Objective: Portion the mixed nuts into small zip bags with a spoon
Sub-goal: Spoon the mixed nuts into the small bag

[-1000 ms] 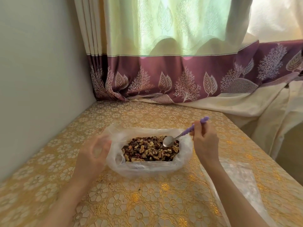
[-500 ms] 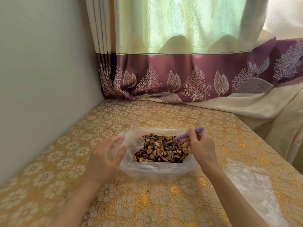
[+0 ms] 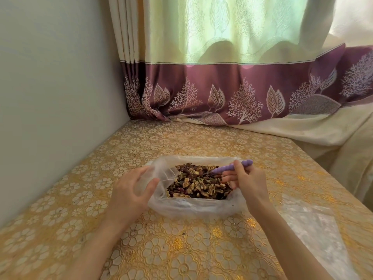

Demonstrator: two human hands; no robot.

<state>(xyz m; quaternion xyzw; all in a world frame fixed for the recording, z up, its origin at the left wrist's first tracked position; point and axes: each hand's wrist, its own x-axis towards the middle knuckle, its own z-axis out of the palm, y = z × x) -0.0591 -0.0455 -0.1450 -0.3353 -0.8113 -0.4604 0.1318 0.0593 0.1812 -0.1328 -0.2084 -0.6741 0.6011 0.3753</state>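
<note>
A clear plastic bag (image 3: 189, 207) lies open on the table, full of mixed nuts (image 3: 199, 183). My left hand (image 3: 131, 194) grips the bag's left edge, thumb and fingers curled round the plastic. My right hand (image 3: 247, 180) pinches the purple handle of a spoon (image 3: 230, 168). The spoon's metal bowl is pushed down among the nuts and mostly hidden. A small clear zip bag (image 3: 314, 231) lies flat on the table to the right of my right forearm.
The table wears a gold floral cloth (image 3: 181, 249) and sits in a corner. A plain wall (image 3: 50, 98) runs along the left. A purple and cream curtain (image 3: 232, 93) hangs at the back and drapes over the table's right side.
The spoon has gone from hovering over the nuts to digging into them. My right hand lowered toward the bag. My left hand closed round the bag's left edge.
</note>
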